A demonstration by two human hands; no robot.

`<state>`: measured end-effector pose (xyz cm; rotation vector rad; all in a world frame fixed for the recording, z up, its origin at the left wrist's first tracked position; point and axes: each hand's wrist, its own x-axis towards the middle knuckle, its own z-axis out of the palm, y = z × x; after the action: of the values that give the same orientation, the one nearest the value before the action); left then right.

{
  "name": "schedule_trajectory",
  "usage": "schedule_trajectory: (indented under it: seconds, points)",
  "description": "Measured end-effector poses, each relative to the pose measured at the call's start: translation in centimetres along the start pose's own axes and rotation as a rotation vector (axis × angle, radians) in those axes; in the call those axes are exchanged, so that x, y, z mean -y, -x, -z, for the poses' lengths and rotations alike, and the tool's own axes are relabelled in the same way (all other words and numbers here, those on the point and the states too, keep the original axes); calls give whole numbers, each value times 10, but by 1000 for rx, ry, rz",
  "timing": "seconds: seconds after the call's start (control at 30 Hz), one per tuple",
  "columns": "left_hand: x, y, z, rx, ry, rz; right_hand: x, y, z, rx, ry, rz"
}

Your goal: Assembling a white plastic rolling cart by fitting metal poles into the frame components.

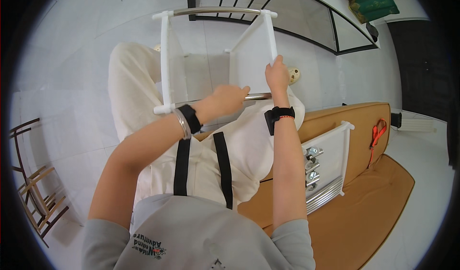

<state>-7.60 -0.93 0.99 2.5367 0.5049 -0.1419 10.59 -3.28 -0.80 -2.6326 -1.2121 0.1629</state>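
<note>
In front of me stands an open frame [165,59] of two white side panels joined by metal tubes, between my knees. My left hand [225,102] is closed around the near metal tube [258,96], which shows on both sides of the fist. With fingers closed, my right hand [278,78] grips the edge of the right white panel [254,54], above that tube's end. A far metal tube [215,11] spans the panels' other corners in white end fittings.
On the tan sofa [383,198] to my right lies another white panel [335,145] holding metal tubes [326,195] and several shiny casters [312,164]. An orange-red strap [378,133] lies beyond. Wooden chairs [40,188] stand left; a black-framed table [335,30] stands ahead.
</note>
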Motion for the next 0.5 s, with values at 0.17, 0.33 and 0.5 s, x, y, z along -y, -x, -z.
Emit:
schedule_trajectory:
  seconds: [0.17, 0.33, 0.5]
  points:
    - [-14, 31, -9, -309, -337, 25, -17, -4, 1, -21, 0, 6]
    - [5, 61, 6, -313, -290, 8, -17, -6, -1, -30, -16, 23]
    - [17, 74, 7, -316, -327, 33, -9, -3, 2, -23, -3, -4]
